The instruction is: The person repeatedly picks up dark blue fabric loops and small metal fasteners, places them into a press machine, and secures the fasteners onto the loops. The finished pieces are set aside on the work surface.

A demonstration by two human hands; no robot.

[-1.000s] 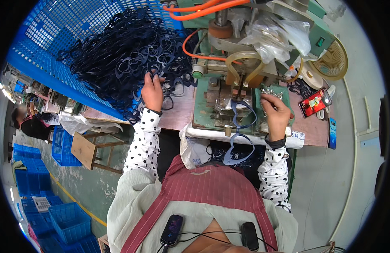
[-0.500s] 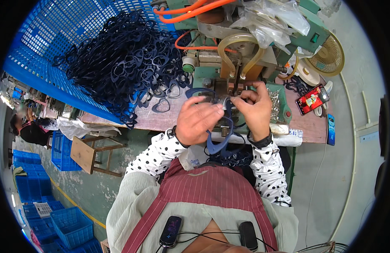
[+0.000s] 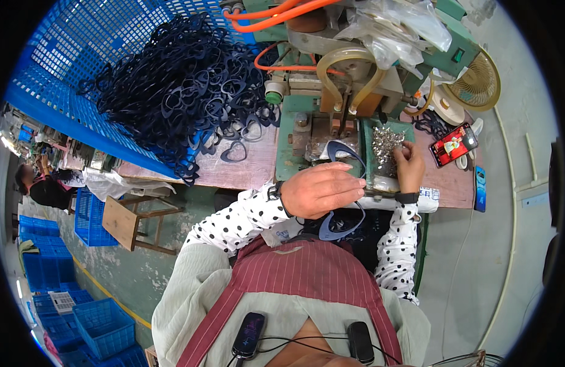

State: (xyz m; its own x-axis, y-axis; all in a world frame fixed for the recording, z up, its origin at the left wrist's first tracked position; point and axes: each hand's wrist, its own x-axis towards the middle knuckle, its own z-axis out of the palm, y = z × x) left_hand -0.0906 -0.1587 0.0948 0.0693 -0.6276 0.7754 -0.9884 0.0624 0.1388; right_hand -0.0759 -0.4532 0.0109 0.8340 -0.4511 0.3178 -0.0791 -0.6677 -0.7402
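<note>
My left hand (image 3: 322, 191) is closed, palm down, in front of the green press machine (image 3: 288, 137). It holds a dark blue looped strap (image 3: 340, 231), whose loops come out above and below the hand. What its fingertips grip is hidden underneath. On the right, my right hand (image 3: 409, 168) reaches into a green tray (image 3: 406, 129) at the small shiny metal pieces (image 3: 386, 144). Its thumb and fingers are pinched together, and whatever may be between them is too small to make out.
A blue basket (image 3: 105, 137) at the left spills a heap of dark blue looped straps (image 3: 191, 85) onto the table (image 3: 252, 160). Orange hoses (image 3: 282, 11) cross above. To the right lie a lit phone (image 3: 452, 145) and a fan (image 3: 478, 79). Far left, a person (image 3: 47, 189) sits.
My right hand has left the press and moved right to the metal pieces. My left hand has drawn slightly right and toward me with the strap, uncovering the front of the press.
</note>
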